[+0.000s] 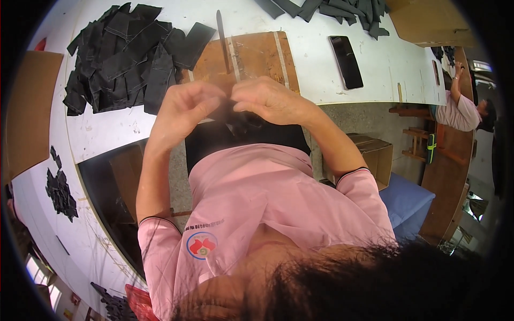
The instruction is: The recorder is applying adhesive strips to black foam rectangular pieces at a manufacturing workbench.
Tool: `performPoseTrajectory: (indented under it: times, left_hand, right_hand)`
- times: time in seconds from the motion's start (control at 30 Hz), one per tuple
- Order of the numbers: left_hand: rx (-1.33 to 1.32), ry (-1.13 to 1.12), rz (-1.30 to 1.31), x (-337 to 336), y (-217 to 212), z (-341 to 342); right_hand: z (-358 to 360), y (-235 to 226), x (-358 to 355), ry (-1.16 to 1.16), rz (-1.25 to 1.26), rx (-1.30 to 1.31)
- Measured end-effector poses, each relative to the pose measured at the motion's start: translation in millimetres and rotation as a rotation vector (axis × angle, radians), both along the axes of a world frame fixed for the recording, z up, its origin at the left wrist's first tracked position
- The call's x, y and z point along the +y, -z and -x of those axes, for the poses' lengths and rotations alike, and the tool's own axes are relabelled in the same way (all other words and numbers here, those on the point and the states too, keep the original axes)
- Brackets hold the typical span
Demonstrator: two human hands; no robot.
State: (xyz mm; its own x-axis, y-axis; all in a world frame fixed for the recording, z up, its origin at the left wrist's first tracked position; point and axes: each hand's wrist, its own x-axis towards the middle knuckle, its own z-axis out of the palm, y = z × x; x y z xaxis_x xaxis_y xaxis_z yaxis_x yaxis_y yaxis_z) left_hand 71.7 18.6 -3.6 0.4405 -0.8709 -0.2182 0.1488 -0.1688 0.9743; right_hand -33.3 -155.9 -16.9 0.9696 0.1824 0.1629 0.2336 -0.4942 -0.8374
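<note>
At the left edge of the frame, a brown cardboard piece (35,109) is standing beside a white surface, on which small dark scraps (61,193) are lying. At the lower left, a red plastic bag (140,304) is showing partly. In the upper left, a large heap of dark pieces (123,59), several with pale lines, is lying on the white table (115,131).

To the right of this heap, the left hand (188,109) is showing bent fingers, with the thumb pointing inward. Between both hands, a dark piece (239,122) is appearing, blurred, at the upper middle of the frame, below the near edge of a wooden board (259,56). On this board a long narrow tool (223,45) is resting, its tip reaching past the far edge. The right hand (267,101) is curling its fingers close to the dark piece. Because of blur and covering fingers, I cannot tell whether either hand is really gripping it.

Farther right, dark strips (342,10) are lying along the top edge, and a black phone (347,62) is lying below them. An open carton (377,160) is standing under the table, near blue cloth (404,206). At the right edge, another person (459,113) in pink is sitting or standing; I cannot tell which.
</note>
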Motion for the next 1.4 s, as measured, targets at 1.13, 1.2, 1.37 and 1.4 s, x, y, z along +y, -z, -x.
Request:
performPoseTrajectory:
  times: [1.13, 1.2, 1.37, 1.4]
  left_hand:
    - [0.169, -0.041, -0.003, 23.0, 13.8, 6.7]
    - [0.159, -0.031, -0.029, 22.4, 13.7, 8.0]
    - [0.028, -0.233, -0.036, 17.1, 28.8, 19.0]
    - [-0.016, -0.330, -0.032, 16.3, 31.7, 23.0]
  right_hand:
    - [-3.9, 11.5, 2.9, -0.103, -0.052, 0.135]
    - [-5.0, 11.9, 3.1, -0.125, -0.047, 0.154]
    - [-9.5, 10.1, 17.8, 0.165, 0.207, -0.113]
    - [-11.6, 11.8, 24.0, 0.451, 0.382, -0.376]
